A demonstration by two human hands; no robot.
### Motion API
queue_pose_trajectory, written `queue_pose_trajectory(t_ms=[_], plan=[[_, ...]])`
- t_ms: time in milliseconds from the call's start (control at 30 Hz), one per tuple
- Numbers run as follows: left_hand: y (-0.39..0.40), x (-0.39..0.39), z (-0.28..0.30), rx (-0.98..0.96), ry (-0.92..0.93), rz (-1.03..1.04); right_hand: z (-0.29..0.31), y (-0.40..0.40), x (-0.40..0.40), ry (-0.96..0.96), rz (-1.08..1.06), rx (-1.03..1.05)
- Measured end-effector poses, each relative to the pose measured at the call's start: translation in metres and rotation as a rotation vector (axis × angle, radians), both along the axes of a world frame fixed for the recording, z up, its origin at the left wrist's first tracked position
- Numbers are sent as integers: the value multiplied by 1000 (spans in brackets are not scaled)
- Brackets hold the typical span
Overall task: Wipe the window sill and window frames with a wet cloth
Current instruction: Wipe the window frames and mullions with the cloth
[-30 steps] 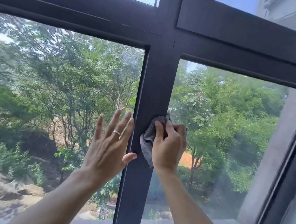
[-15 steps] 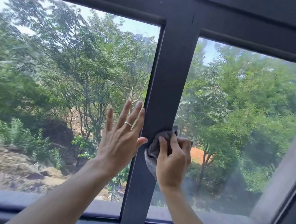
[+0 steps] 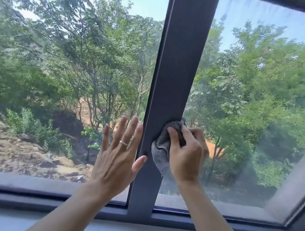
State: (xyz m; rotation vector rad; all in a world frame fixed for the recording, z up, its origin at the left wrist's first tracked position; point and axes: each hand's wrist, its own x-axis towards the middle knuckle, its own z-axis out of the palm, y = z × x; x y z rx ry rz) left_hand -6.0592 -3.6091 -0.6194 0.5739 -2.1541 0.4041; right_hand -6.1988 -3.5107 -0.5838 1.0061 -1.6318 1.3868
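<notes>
Lower down the mullion [image 3: 175, 81] than a second ago, the right hand [image 3: 187, 153] now works with the bottom rail [image 3: 53, 201] in view beneath it. That hand has its fingers curled round a bunched grey cloth [image 3: 161, 151], pressing the wad against the mullion's right half and edge, with a loose corner of the fabric hanging below the palm. Just left of the mullion, the left hand [image 3: 118, 158] lies flat on the glass [image 3: 60, 92] with fingers straight and spread, a ring on one finger and the thumb tip touching the mullion's left edge; it appears to brace rather than clean. The mullion is a dark, matte, flat-faced bar whose long axis runs upright, leaning slightly in this wide view, and meets the bottom rail directly below the cloth. Judging by that, the unwiped stretch probably lies straight down from the right hand, which is the nearer one. The cloth looks soft and nappy, likely damp; the frame is smooth and hard. Beyond the glass, either side of the mullion, stand green trees and bare rocky ground.
</notes>
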Motion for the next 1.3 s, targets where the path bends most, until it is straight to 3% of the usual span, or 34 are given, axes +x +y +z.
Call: queue_pose_trajectory(t_ms=[267,400,500,633,833,967,1167,1300], plan=[[-4,1,-58,54,-49,0,-56,2,10,-36,14,22],[3,-8,-68,105,27,-9,-35,1,3,10,-4,-27],[10,-10,-84,164,79,8,-66,-1,13,-102,2,-58],[17,-8,-103,177,79,13,-118,5,21,-156,-11,43],[17,-4,-121,211,47,33,-110,1,20,-172,-64,-6],[15,-4,-125,206,-2,53,-160,12,25,-228,-38,143],[16,3,-148,254,44,53,-136,6,20,-225,-59,9],[19,4,-162,264,20,65,-180,16,23,-232,-29,165]])
